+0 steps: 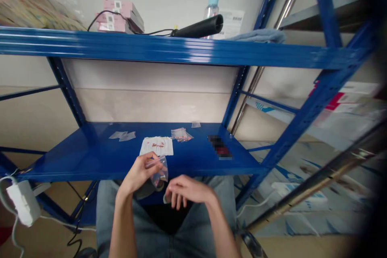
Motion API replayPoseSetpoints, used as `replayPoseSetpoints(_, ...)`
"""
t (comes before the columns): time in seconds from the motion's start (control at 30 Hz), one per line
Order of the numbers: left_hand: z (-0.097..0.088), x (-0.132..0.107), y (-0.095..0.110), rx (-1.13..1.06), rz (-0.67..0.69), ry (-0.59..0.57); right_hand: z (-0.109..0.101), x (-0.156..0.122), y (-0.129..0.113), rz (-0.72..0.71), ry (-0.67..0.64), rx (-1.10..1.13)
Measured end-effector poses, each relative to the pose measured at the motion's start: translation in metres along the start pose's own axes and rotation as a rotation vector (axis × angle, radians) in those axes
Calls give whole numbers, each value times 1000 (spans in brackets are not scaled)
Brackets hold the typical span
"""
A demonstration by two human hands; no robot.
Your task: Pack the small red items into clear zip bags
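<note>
Rack: a blue steel shelving rack (320, 84) stands ahead of your hands, with printed cartons (341, 105) off to the right.
Upper shelf: the blue upper shelf (151, 46) runs above and beyond your hands. It carries pink boxes (116, 16), a black tube (198, 26), a spray bottle (213, 2) and a folded blue-grey cloth (256, 36).
Lower shelf: the blue lower shelf (187, 157) sits just ahead of your hands, its front edge close to your fingers.
Lap: your jeans (105, 205) lie directly beneath your hands.
Arms: your forearms (122, 225) rise from the bottom of the view, angling inward so your hands nearly meet.
Left hand: your left hand (139, 174) is closed around the bag, thumb on top, raised over the shelf's front edge.
Right hand: your right hand (186, 190) is half-curled, fingers pointing down, just beside the bag. A small pale item (165, 198) sits at its fingertips; you cannot tell whether it is held.
Bag: the clear plastic zip bag (159, 172) hangs from your left hand, between your hands.
Nearest item: a white sheet with red print (156, 146) lies on the lower shelf, just beyond your left hand.
Farther items: small clear bags (181, 134) lie beyond your hands.
</note>
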State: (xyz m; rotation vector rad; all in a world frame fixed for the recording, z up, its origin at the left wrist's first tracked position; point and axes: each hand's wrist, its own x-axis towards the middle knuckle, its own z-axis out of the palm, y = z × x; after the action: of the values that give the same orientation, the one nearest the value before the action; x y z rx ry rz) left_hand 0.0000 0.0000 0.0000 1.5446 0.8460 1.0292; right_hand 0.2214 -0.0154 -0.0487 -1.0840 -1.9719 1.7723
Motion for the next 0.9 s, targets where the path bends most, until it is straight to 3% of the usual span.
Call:
replayPoseSetpoints(0.07,4,1,1,47,64,88,-15,-16,-37,-187,318,-2)
replayPoseSetpoints(0.13,11,0,-2,69,89,126,-16,-21,-64,-347,643,-20)
replayPoseSetpoints(0.2,18,-2,-7,72,96,129,-6,-18,-75,-457,827,-58)
replayPoseSetpoints(0.27,25,-4,-14,60,118,137,5,-12,-71,-505,821,-93)
replayPoseSetpoints(0.33,30,-6,-22,42,154,147,12,-6,-60,-515,732,-87)
replayPoseSetpoints(0.43,32,-5,-35,-38,171,102,9,1,-42,-533,695,1)
replayPoseSetpoints(0.57,28,2,-53,-163,101,-42,-3,16,-28,-552,818,82)
replayPoseSetpoints(0.67,25,12,-66,-179,46,-76,-8,34,-18,-499,948,67)
replayPoseSetpoints(0.73,24,18,-74,-188,55,-24,-8,46,-10,-429,966,86)
replayPoseSetpoints(0.9,23,24,-87,-152,91,199,-2,53,-1,-345,702,191)
